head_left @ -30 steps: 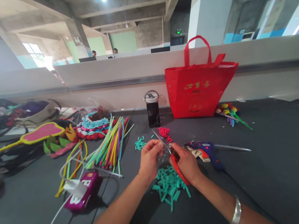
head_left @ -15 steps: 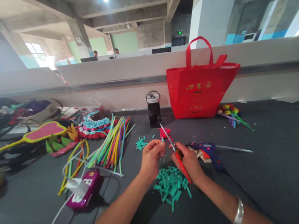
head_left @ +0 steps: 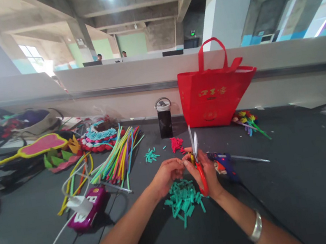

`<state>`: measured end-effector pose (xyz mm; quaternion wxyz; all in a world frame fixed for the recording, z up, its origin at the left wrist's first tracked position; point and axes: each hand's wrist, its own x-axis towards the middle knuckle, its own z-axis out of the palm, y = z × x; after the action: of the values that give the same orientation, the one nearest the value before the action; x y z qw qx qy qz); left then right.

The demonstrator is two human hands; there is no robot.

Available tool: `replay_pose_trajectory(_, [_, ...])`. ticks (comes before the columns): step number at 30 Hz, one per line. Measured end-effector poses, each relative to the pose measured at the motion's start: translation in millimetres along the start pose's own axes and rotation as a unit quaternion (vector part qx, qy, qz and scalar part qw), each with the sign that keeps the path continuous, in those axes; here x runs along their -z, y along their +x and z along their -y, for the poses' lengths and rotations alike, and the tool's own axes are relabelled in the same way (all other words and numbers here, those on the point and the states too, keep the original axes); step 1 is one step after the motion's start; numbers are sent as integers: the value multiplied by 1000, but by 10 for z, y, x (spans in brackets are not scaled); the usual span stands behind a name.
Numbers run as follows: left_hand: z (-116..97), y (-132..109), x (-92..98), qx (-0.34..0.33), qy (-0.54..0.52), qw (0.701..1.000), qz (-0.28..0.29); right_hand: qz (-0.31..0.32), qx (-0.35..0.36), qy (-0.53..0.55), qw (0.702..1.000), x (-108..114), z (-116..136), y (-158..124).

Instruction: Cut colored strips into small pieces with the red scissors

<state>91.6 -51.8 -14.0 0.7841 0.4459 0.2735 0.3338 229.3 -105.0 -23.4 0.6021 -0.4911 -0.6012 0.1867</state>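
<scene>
My right hand (head_left: 205,172) grips red-handled scissors (head_left: 197,162), whose blades point up and away, slightly parted. My left hand (head_left: 167,174) is pinched closed on something too small to name, its fingertips meeting the right hand's fingers. Both hands hover over a heap of short teal strips (head_left: 183,202) on the dark table (head_left: 301,182). A silver bangle (head_left: 255,227) circles my right wrist.
A blue glue gun (head_left: 224,161) lies right of my hands. Beyond are red scraps (head_left: 177,143), teal scraps (head_left: 150,155), a dark bottle (head_left: 165,118) and a red tote bag (head_left: 214,92). Coloured sticks (head_left: 115,157), a purple power strip (head_left: 86,205) and craft pieces (head_left: 97,137) lie left.
The scissors swung from pointing up-left to nearly upright. My two hands came closer until their fingers touch, and shifted slightly right.
</scene>
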Motion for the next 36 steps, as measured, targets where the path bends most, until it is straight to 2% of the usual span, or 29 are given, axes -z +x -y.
replay_pose_trajectory(4, [33, 18, 11, 10, 10, 1000, 5, -13, -8, -16, 1000, -6, -12, 15])
replay_pose_trajectory(6, [20, 25, 9, 1, 23, 1000, -10, -28, -25, -11, 999, -2, -33, 25])
replay_pose_trajectory(12, [-84, 6, -2, -116, 158, 976, -96, -36, -63, -1, 997, 28, -46, 41])
replay_pose_trajectory(16, [-58, 10, -5, -140, 201, 967, -74, -21, -49, -16, 998, 13, -30, 44])
replay_pose_trajectory(21, [3, 36, 14, -114, 237, 962, -77, -34, -27, -57, 997, -12, -44, 35])
replay_pose_trajectory(23, [-13, 33, 12, -106, 218, 966, -91, -51, -29, -89, 994, 3, -44, 31])
replay_pose_trajectory(25, [-54, 23, 7, -116, 156, 975, -110, -59, -39, -151, 986, 32, -41, 32])
replay_pose_trajectory(27, [-104, 12, 4, -139, 72, 980, -119, -49, -36, -230, 971, 61, -40, 34])
replay_pose_trajectory(30, [-156, -1, 9, -165, -19, 979, -118, -18, 7, -325, 945, 76, -51, 26])
replay_pose_trajectory(32, [-164, -5, 16, -169, -43, 977, -121, 8, 31, -353, 935, 57, -66, 8])
replay_pose_trajectory(36, [-139, -10, 16, -175, -53, 976, -121, 56, 30, -353, 933, -9, -85, -42])
